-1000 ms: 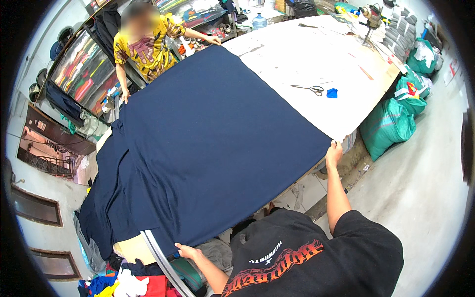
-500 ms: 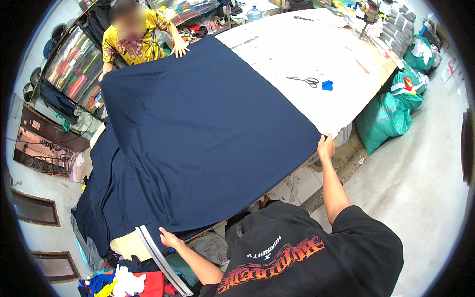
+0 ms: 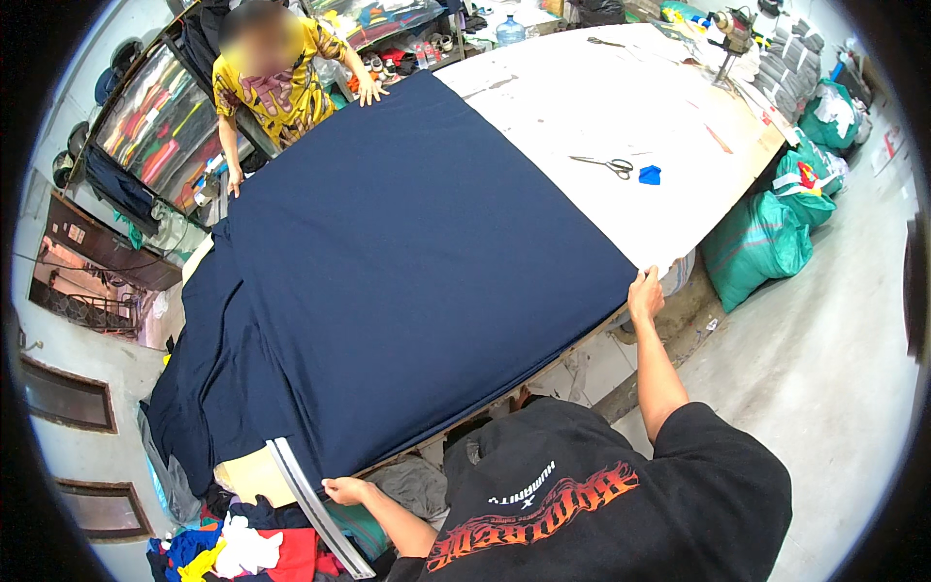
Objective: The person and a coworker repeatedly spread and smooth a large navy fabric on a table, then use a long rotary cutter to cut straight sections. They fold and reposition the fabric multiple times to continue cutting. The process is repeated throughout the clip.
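A large dark navy cloth [image 3: 407, 252] covers the left and middle of the work table. My right hand [image 3: 646, 295] is closed on its near right corner. My left hand [image 3: 347, 491] is closed at the near left edge of the cloth, beside a long grey metal strip [image 3: 315, 509]; its fingertips are partly hidden. Across the table a co-worker in a yellow patterned shirt [image 3: 291, 102] lays one hand [image 3: 369, 89] on the far edge and keeps the other [image 3: 235, 182] at the far left corner. Toward the left the cloth lies in loose folds.
Scissors [image 3: 611, 166] and a small blue piece [image 3: 650, 175] lie on the white table surface [image 3: 543, 107]. A cutting machine [image 3: 732, 39] stands at the far right. Green sacks [image 3: 756, 247] line the right side. Colourful fabric scraps [image 3: 242, 548] are heaped at lower left.
My left hand has moved slightly down and right. The co-worker's hand at the far left corner has shifted down and right. The cloth lies flatter, its folds pulled further left.
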Available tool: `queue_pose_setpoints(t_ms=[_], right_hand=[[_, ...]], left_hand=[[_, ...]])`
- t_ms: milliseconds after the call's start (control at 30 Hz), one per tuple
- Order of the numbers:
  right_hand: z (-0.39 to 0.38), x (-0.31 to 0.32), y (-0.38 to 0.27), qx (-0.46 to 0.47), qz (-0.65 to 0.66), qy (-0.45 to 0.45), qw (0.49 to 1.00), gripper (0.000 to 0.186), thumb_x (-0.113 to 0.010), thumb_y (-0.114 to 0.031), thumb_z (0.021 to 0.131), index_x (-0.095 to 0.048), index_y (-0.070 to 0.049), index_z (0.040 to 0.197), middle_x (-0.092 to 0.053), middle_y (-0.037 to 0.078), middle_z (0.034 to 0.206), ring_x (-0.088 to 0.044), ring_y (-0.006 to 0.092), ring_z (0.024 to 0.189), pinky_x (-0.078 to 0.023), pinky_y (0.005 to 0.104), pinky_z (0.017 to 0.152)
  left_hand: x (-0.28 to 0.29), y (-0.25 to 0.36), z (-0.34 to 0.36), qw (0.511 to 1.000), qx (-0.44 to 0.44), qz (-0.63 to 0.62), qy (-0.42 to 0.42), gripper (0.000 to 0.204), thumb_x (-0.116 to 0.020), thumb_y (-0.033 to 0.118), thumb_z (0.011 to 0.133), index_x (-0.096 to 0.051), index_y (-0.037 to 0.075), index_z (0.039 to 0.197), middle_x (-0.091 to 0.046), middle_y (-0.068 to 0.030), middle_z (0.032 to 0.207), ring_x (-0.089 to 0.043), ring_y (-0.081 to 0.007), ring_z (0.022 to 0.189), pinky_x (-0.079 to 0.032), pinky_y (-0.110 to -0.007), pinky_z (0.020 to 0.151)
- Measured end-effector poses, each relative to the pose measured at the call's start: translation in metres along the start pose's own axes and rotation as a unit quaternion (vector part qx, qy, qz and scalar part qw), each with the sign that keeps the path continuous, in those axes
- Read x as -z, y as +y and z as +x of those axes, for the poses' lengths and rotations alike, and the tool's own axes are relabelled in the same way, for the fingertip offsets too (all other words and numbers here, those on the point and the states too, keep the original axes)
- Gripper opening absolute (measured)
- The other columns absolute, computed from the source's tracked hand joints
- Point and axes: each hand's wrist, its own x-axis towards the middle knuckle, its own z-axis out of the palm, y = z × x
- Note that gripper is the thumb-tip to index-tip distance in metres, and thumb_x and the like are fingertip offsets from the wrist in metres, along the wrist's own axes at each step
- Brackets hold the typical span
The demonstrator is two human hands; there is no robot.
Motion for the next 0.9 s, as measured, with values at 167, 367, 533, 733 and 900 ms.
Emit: queue_pose_setpoints(t_ms=[167,367,533,733,900], right_hand=[[0.000,-0.006,0.003,-0.005,-0.015,0.000,1.000,0.020,-0.057,-0.031,0.106,-0.054,-0.015,0.117,-0.076,0.021,0.095,-0.073,0.0452,0.093,-0.053,0.0577,0.077],[-0.004,-0.012,0.004,-0.005,-0.029,-0.010,1.000,0.020,-0.057,-0.030,0.106,-0.054,-0.014,0.117,-0.076,0.019,0.097,-0.073,0.0436,0.094,-0.054,0.0571,0.077],[-0.008,-0.013,0.004,0.006,-0.024,0.001,1.000,0.021,-0.056,-0.030,0.106,-0.054,-0.013,0.117,-0.076,0.019,0.100,-0.073,0.0434,0.094,-0.054,0.0568,0.077],[-0.010,-0.006,-0.002,0.014,-0.038,-0.004,0.999,0.019,-0.054,-0.028,0.107,-0.054,-0.014,0.120,-0.076,0.018,0.099,-0.073,0.0433,0.093,-0.053,0.0573,0.077],[-0.010,0.000,-0.003,0.023,-0.032,-0.009,0.999,0.016,-0.054,-0.025,0.107,-0.054,-0.017,0.121,-0.075,0.019,0.094,-0.073,0.0442,0.092,-0.053,0.0575,0.076]], left_hand=[[-0.008,-0.002,0.004,0.999,0.034,0.037,-0.016,0.053,-0.048,0.045,0.106,-0.074,0.001,0.121,-0.074,-0.0241,0.118,-0.069,-0.0476,0.109,-0.050,-0.054,0.100],[-0.013,0.001,0.004,0.993,0.065,0.083,-0.046,0.053,-0.045,0.045,0.106,-0.073,0.004,0.125,-0.074,-0.0225,0.121,-0.069,-0.0467,0.110,-0.051,-0.056,0.097],[0.000,0.033,-0.012,0.988,0.033,0.143,-0.050,0.057,-0.044,0.049,0.106,-0.070,0.005,0.130,-0.074,-0.0226,0.122,-0.069,-0.0451,0.112,-0.053,-0.056,0.094],[-0.003,0.033,0.007,0.964,-0.115,0.240,-0.005,0.057,-0.044,0.051,0.107,-0.070,0.005,0.127,-0.074,-0.0228,0.117,-0.070,-0.0462,0.104,-0.052,-0.059,0.087],[0.015,0.028,0.027,0.964,-0.137,0.223,0.057,0.049,-0.049,0.046,0.107,-0.071,0.008,0.130,-0.074,-0.0218,0.118,-0.071,-0.0457,0.099,-0.053,-0.060,0.082]])
